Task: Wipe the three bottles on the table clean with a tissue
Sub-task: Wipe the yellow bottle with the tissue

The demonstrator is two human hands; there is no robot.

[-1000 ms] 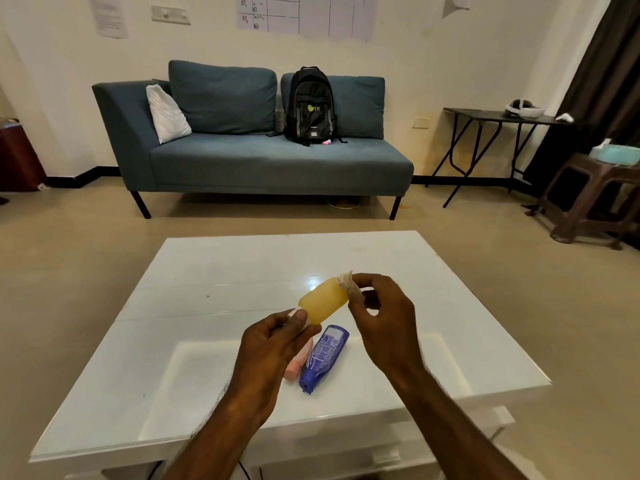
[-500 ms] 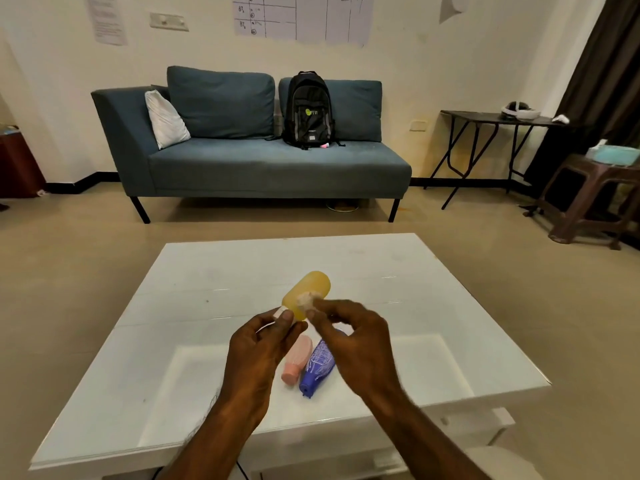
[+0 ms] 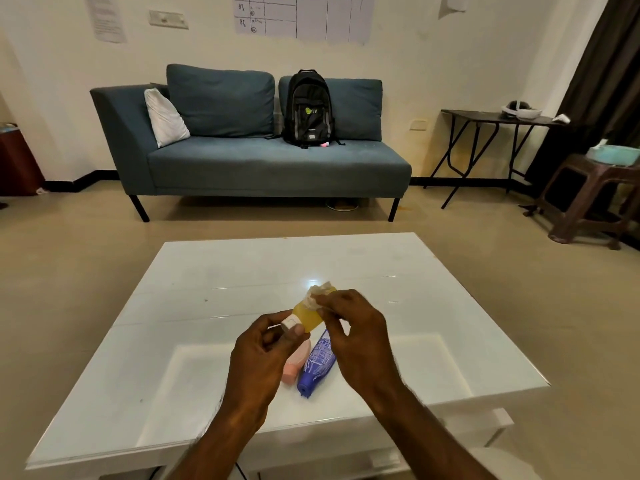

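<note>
The left hand (image 3: 263, 355) is gripping the held bottle (image 3: 306, 315) at its near, capped end, above the table (image 3: 207, 289). The tissue (image 3: 317, 294) is sitting at that bottle's far end, beyond the grip and to its right, pinched by the right hand (image 3: 360, 341). Just below and nearer than the grip, two more bottles are lying side by side on the table, the plain bottle (image 3: 294, 367) left and the printed bottle (image 3: 317, 363) just beside it on the right. Far behind the grip, a backpack (image 3: 308, 109) is standing on a sofa (image 3: 277, 168).

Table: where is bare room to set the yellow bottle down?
The table is bare on its far half toward the sofa and at left and right sides. Crowded: the near middle, where pink bottle and blue bottle lie side by side.
</note>
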